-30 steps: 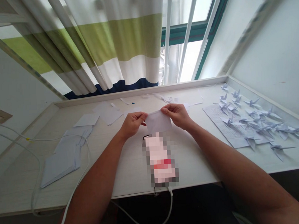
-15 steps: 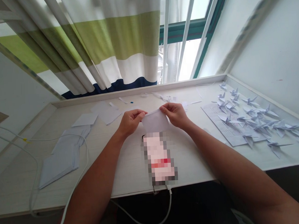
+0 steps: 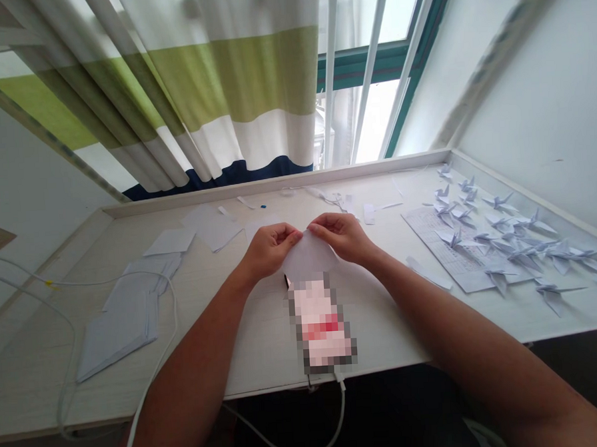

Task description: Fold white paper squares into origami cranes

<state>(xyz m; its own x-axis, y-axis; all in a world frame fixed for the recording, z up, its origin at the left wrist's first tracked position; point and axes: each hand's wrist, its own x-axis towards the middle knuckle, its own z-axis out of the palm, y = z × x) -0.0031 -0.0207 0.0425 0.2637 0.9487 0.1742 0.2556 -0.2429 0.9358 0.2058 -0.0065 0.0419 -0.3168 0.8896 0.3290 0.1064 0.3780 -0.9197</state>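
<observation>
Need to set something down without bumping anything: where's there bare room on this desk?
Bare desk shows between the left forearm and the pixelated object below the held white sheet, and between that object and the right forearm. The right end is crowded with paper cranes on a printed sheet; paper stacks crowd the left.

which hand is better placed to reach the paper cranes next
Right, probably: the right hand pinches the paper sheet on the side nearer the paper cranes, while the left hand sits farther away.

sheet [image 3: 309, 257]: thin matt white paper | desk top [image 3: 77, 388]: smooth wood-grain laminate | curtain [image 3: 250, 72]: soft matt cloth | cranes [image 3: 500, 203]: folded matt paper
</observation>
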